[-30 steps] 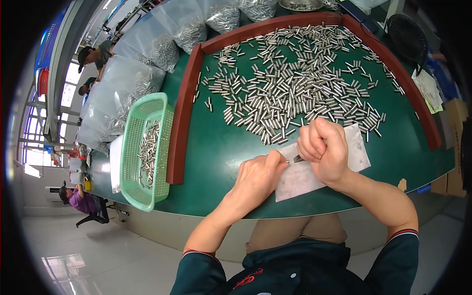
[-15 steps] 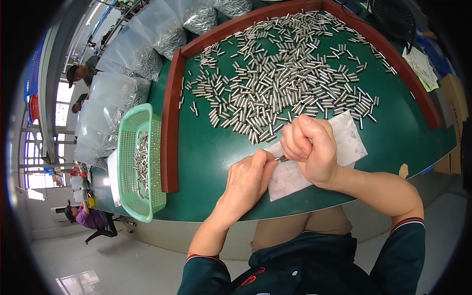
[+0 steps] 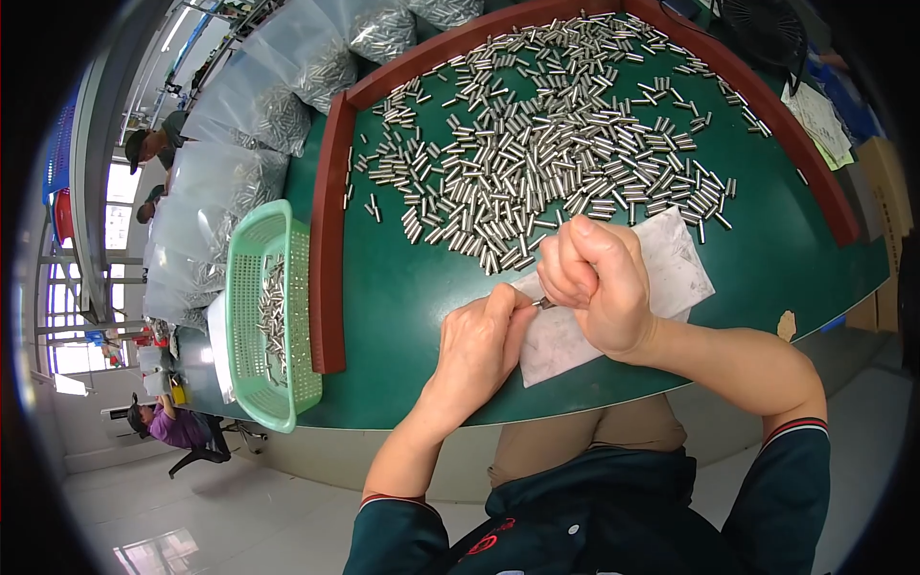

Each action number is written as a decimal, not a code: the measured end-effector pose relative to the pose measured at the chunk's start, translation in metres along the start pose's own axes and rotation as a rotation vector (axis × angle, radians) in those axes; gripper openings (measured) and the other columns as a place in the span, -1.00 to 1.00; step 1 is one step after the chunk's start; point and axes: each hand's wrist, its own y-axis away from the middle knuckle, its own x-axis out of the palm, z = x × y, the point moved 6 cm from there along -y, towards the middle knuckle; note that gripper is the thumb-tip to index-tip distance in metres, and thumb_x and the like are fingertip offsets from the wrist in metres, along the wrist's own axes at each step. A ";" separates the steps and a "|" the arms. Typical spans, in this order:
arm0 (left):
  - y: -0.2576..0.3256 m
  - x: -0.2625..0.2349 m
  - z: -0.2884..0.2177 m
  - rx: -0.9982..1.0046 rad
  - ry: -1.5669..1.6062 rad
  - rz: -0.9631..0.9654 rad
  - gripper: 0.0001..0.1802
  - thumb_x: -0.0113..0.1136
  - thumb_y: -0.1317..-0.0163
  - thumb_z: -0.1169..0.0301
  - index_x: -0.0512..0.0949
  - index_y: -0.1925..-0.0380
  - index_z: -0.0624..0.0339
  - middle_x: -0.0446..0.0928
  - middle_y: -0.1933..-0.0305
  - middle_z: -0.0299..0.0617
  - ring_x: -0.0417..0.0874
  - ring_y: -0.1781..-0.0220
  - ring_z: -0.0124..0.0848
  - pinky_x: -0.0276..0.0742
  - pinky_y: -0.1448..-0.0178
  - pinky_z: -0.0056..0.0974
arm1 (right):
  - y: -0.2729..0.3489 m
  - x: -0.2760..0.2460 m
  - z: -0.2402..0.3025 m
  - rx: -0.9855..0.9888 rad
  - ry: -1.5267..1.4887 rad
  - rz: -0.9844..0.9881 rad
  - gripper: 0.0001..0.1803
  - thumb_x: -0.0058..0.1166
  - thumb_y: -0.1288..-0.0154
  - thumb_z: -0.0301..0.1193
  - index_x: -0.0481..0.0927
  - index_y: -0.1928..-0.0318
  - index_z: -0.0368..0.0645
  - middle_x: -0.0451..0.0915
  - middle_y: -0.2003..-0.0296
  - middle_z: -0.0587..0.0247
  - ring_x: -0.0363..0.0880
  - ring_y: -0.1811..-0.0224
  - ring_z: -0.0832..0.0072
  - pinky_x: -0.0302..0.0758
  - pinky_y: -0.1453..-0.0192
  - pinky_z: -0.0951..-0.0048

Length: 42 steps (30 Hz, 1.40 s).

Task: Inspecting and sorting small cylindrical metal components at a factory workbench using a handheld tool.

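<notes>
Looks bright and even across the green tabletop (image 3: 767, 259), with a soft pale glare at about ten o'clock from the left hand (image 3: 479, 340). Glints crisply off the metal pins (image 3: 532, 182) toward one o'clock. Blows out to white in the windows (image 3: 120, 196) near nine and reflects off the glossy floor (image 3: 158, 548) between seven and eight. Dims around the black fan (image 3: 767, 34) near two. Softens the seated person (image 3: 177, 426) at eight. Curves straight edges strongly, darkening to black all round the rim.

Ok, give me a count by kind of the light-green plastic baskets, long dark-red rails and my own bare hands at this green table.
Light-green plastic basket: 1
Long dark-red rails: 3
Bare left hand and right hand: 2
Total: 6
</notes>
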 end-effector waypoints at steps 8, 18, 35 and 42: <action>-0.002 -0.001 -0.003 0.026 -0.026 -0.016 -0.86 0.10 0.00 0.56 0.32 0.54 0.27 0.40 0.68 0.00 0.46 0.62 -0.08 0.34 0.57 -0.13 | 0.007 0.008 0.001 -0.089 0.217 0.072 -0.63 -0.30 -0.22 -0.37 0.17 0.71 -0.23 0.16 0.77 0.37 0.07 0.69 0.64 0.07 0.61 0.55; 0.001 0.002 -0.005 0.015 0.000 -0.057 -0.89 0.07 -0.03 0.54 0.33 0.52 0.28 0.45 0.63 0.00 0.49 0.58 -0.06 0.36 0.53 -0.13 | 0.003 0.004 0.009 -0.053 0.086 0.025 -0.56 -0.38 -0.28 -0.31 0.08 0.77 -0.10 0.09 0.82 0.40 -0.06 0.76 0.67 -0.05 0.67 0.60; 0.108 -0.227 0.080 -0.449 -0.597 -0.748 -0.89 -0.03 -0.17 0.45 0.39 0.41 0.29 0.47 0.57 -0.03 0.48 0.58 -0.21 0.36 0.45 -0.25 | -0.002 -0.011 0.008 -0.015 -0.012 0.003 -0.53 -0.36 -0.29 -0.29 0.06 0.79 -0.07 0.05 0.83 0.43 -0.12 0.79 0.68 -0.15 0.71 0.58; 0.131 -0.252 0.140 -0.518 -0.741 -0.454 -0.70 0.16 -0.02 0.32 0.48 0.27 0.28 0.48 0.19 0.00 0.46 0.07 -0.12 0.33 0.01 -0.19 | -0.002 -0.008 0.008 -0.016 -0.069 0.027 -0.54 -0.36 -0.30 -0.29 0.06 0.78 -0.06 0.00 0.84 0.44 -0.15 0.81 0.69 -0.18 0.74 0.60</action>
